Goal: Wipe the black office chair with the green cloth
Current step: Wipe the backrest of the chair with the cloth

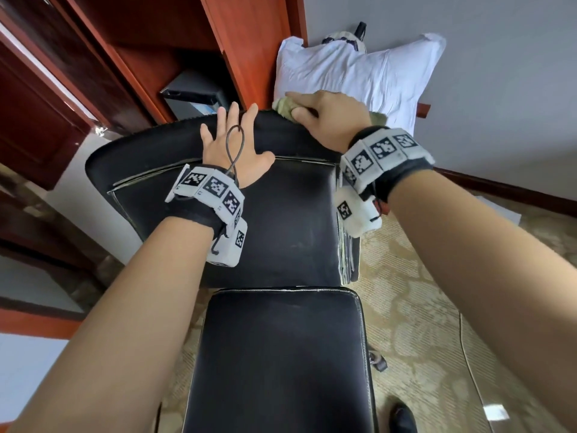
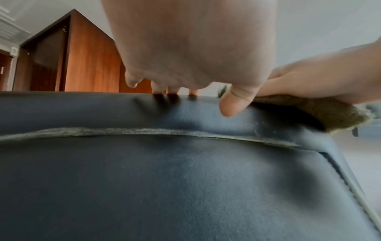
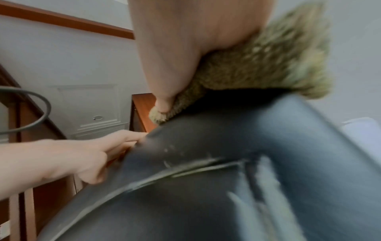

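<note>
Head view, nearest first: black office chair point(image 1: 281, 220), its seat cushion closest to the camera and the backrest beyond it. Both forearms reach over the seat, each with a marker-covered wrist unit.

Left hand point(image 1: 232, 145) lies flat against the upper backrest, fingers straight and spread wide, fingertips at the top edge, thumb out to the side. It holds nothing. Left wrist view agrees: fingertips point(image 2: 158, 88) touch the padded top roll, thumb pressing the leather just beside the cloth.

Right hand point(image 1: 327, 117) sits on the top edge of the backrest at its right corner, fingers curled over the green cloth point(image 1: 282, 107) and pressing it onto the leather. Cloth is bunched under the palm; a tuft shows past the fingers and another by the wrist. Right wrist view, blurred: cloth point(image 3: 257, 68) wedged between palm and the chair's top roll, thumb tucked into it. Worn, pale seam line runs across the backrest below both hands.

Beyond the chair: white pillow point(image 1: 359, 70) against the wall, directly behind the backrest. To its left a reddish wooden cabinet point(image 1: 249, 42) with a small dark box point(image 1: 193, 92) in its open base. Patterned carpet point(image 1: 421, 307) right of the seat.
</note>
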A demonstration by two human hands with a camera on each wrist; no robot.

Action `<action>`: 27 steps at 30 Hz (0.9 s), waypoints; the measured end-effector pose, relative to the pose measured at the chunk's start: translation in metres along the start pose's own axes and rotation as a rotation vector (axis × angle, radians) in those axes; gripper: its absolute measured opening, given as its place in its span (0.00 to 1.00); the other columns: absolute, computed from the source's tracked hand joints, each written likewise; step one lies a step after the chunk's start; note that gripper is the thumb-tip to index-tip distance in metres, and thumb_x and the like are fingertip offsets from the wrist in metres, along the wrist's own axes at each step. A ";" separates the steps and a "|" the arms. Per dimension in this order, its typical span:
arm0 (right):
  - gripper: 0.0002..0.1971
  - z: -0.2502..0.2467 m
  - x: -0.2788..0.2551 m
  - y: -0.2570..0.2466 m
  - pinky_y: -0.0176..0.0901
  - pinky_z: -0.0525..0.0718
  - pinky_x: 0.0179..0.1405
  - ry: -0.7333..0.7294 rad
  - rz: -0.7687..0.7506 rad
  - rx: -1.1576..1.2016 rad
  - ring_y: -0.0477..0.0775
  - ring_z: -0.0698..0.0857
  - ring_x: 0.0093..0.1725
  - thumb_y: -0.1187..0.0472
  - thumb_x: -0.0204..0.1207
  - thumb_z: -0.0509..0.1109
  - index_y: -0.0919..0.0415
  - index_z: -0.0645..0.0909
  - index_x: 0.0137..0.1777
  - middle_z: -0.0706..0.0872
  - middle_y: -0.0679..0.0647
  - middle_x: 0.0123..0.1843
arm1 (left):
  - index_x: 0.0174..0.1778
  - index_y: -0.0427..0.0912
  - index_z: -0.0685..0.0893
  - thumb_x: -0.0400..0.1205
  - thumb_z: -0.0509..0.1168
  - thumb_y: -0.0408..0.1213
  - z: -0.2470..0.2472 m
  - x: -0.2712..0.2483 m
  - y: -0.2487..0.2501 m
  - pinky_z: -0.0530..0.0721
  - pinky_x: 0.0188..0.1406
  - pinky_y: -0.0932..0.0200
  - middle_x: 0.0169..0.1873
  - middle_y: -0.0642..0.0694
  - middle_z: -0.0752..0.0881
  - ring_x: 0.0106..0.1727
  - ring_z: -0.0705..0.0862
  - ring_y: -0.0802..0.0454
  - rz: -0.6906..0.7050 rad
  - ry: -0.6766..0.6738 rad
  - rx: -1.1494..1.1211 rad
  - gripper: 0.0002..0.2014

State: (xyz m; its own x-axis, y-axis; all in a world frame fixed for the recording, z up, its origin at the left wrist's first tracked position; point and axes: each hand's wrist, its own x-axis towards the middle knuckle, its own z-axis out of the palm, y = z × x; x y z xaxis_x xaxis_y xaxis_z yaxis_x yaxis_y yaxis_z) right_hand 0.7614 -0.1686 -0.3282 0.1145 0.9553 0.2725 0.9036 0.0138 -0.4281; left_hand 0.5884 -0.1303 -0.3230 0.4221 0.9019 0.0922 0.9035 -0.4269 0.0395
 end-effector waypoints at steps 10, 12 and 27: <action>0.23 0.039 -0.079 0.068 0.35 0.64 0.75 0.319 -0.018 0.631 0.47 0.73 0.71 0.61 0.81 0.61 0.61 0.68 0.77 0.75 0.55 0.72 | 0.83 0.48 0.48 0.79 0.64 0.46 0.003 -0.001 0.008 0.42 0.77 0.34 0.83 0.42 0.45 0.83 0.40 0.43 -0.053 -0.004 -0.086 0.40; 0.25 0.047 -0.085 0.070 0.35 0.65 0.74 0.326 0.078 0.733 0.44 0.73 0.70 0.60 0.80 0.61 0.60 0.67 0.77 0.76 0.48 0.70 | 0.83 0.48 0.48 0.79 0.63 0.46 0.002 -0.001 0.007 0.39 0.77 0.34 0.83 0.43 0.44 0.83 0.39 0.45 -0.053 -0.010 -0.133 0.40; 0.22 0.059 -0.075 0.055 0.19 0.63 0.66 0.450 0.218 0.911 0.33 0.74 0.64 0.64 0.83 0.60 0.61 0.68 0.77 0.77 0.50 0.65 | 0.83 0.55 0.47 0.81 0.57 0.45 0.016 -0.008 0.042 0.36 0.76 0.34 0.84 0.47 0.43 0.83 0.39 0.47 0.239 -0.002 -0.108 0.36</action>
State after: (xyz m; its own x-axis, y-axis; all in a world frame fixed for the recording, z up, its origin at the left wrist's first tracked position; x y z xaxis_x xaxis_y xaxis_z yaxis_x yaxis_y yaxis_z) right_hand 0.7777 -0.2223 -0.4231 0.5504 0.7682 0.3269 0.2116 0.2505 -0.9447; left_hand 0.6244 -0.1541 -0.3377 0.6231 0.7744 0.1095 0.7647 -0.6327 0.1226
